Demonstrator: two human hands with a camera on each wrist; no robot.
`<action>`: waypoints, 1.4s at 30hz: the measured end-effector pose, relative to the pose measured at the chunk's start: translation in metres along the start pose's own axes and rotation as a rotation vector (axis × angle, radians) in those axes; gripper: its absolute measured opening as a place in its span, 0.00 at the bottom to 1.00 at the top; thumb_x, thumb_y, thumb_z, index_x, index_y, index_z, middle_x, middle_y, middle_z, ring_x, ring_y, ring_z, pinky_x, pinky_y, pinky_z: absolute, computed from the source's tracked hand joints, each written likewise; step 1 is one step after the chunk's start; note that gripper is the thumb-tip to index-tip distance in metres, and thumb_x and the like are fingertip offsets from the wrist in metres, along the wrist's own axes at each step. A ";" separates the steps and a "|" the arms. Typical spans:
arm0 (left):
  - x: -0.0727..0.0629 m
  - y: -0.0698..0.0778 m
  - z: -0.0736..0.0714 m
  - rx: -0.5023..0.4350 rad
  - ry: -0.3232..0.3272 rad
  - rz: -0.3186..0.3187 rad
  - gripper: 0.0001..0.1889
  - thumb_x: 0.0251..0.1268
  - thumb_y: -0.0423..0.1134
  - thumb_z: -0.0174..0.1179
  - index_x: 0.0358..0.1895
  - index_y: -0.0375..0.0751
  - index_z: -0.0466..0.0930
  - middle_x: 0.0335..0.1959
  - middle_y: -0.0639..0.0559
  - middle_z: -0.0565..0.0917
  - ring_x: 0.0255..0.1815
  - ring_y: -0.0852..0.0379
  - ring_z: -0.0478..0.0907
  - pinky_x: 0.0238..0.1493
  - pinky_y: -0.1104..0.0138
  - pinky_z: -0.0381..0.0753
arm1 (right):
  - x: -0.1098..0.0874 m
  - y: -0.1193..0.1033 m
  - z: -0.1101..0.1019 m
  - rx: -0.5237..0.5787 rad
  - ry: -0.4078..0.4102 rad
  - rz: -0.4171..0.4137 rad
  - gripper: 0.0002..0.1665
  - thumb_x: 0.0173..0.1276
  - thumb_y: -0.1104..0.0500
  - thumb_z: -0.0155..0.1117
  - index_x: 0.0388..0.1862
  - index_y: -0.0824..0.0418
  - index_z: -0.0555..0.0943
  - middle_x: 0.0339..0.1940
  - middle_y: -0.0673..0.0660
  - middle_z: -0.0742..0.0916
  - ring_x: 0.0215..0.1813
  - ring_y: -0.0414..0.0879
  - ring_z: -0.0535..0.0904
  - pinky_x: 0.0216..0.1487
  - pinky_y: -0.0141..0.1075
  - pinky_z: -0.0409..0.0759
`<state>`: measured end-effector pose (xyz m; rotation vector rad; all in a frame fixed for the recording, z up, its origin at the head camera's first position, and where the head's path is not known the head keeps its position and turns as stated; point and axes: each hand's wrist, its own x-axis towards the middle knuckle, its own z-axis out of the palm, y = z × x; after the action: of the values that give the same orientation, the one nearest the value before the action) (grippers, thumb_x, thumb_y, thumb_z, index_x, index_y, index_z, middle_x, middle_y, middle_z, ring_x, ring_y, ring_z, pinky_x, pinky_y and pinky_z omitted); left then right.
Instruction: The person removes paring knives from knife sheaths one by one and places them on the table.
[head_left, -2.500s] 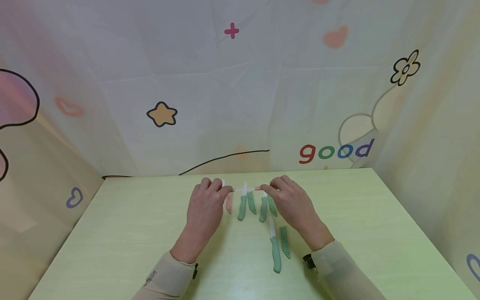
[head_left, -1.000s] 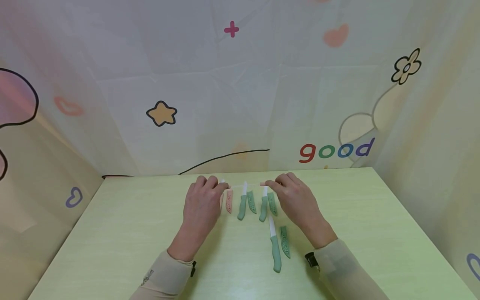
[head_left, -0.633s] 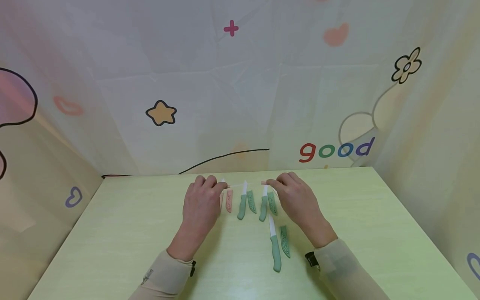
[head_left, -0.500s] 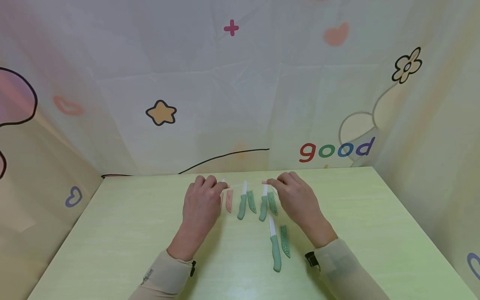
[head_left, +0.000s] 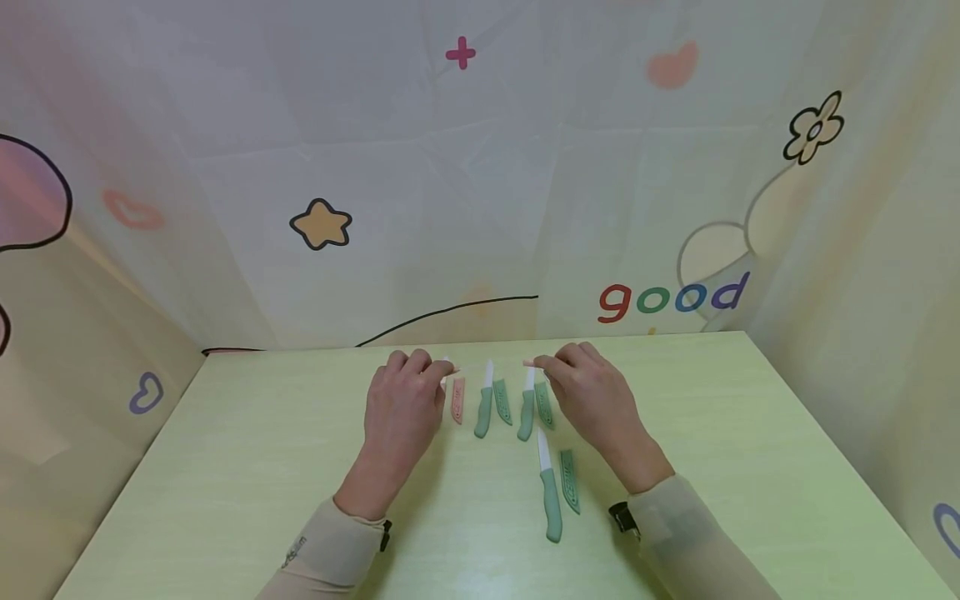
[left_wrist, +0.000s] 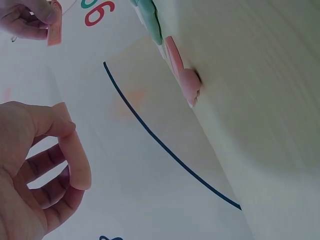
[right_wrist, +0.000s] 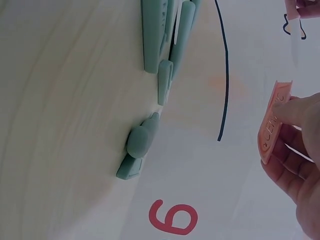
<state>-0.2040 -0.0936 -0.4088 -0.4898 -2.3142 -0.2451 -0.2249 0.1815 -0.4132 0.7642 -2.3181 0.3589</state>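
Observation:
My left hand [head_left: 402, 408] pinches a pink-handled knife [right_wrist: 294, 9] above the table's far part. Its pale blade [right_wrist: 295, 42] points toward my right hand [head_left: 596, 404]. The left wrist view mostly hides this knife behind the fingers. Between thumb and fingers, my right hand holds a pink knife sheath [right_wrist: 272, 120] with raised lettering, its open end facing the blade. Blade and sheath are apart. Under the hands lie a second pink sheath [head_left: 457, 402], a knife largely covered by my left hand, and two green-handled knives [head_left: 483, 412] [head_left: 526, 415] with green sheaths [head_left: 502, 402] [head_left: 544, 407].
Nearer the front of the pale table [head_left: 247, 483], another green-handled knife [head_left: 551, 504] lies beside its green sheath [head_left: 570, 482]. All the blades on the table point away from me. A printed curtain [head_left: 420, 192] stands behind the table's back edge.
Since the oldest frame, both hands have risen slightly and moved apart, widening the gap between the pink knife and sheath. During the last half second they have hardly moved. Items on the table stay put.

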 end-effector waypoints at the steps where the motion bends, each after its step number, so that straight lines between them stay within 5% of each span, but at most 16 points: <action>1: 0.000 0.000 0.000 -0.004 -0.002 -0.003 0.17 0.55 0.24 0.74 0.45 0.49 0.94 0.31 0.51 0.82 0.35 0.46 0.77 0.29 0.61 0.76 | 0.000 0.000 0.000 0.008 -0.002 0.008 0.16 0.64 0.68 0.80 0.50 0.58 0.92 0.37 0.57 0.87 0.41 0.53 0.82 0.38 0.41 0.87; 11: -0.001 0.002 -0.001 -0.076 -0.035 -0.075 0.13 0.58 0.25 0.73 0.43 0.46 0.94 0.32 0.50 0.85 0.32 0.49 0.77 0.26 0.63 0.76 | -0.001 -0.005 0.001 0.066 0.009 0.072 0.13 0.66 0.66 0.79 0.50 0.59 0.92 0.35 0.56 0.86 0.40 0.52 0.81 0.34 0.42 0.86; 19: -0.006 0.001 -0.006 -0.205 -0.162 -0.219 0.12 0.62 0.29 0.73 0.46 0.47 0.93 0.35 0.52 0.86 0.32 0.52 0.77 0.22 0.65 0.76 | 0.000 -0.010 0.002 0.099 -0.018 0.135 0.12 0.70 0.58 0.78 0.50 0.59 0.93 0.34 0.55 0.85 0.38 0.51 0.82 0.35 0.42 0.86; 29: -0.012 -0.001 -0.009 -0.475 -0.312 -0.416 0.08 0.72 0.44 0.71 0.47 0.47 0.94 0.30 0.57 0.82 0.25 0.59 0.75 0.21 0.65 0.72 | 0.005 -0.020 -0.001 0.240 -0.140 0.297 0.14 0.73 0.51 0.75 0.49 0.59 0.93 0.35 0.51 0.87 0.36 0.45 0.80 0.36 0.38 0.82; 42: -0.029 0.005 -0.009 -0.701 -0.521 -0.595 0.09 0.72 0.44 0.71 0.46 0.42 0.89 0.30 0.55 0.83 0.26 0.56 0.78 0.25 0.63 0.79 | -0.004 -0.036 0.002 0.541 -0.333 0.559 0.15 0.78 0.47 0.69 0.47 0.56 0.91 0.24 0.47 0.85 0.28 0.44 0.79 0.31 0.38 0.78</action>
<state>-0.1775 -0.1000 -0.4225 -0.1777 -2.8000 -1.3854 -0.2016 0.1536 -0.4153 0.4131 -2.7655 1.2229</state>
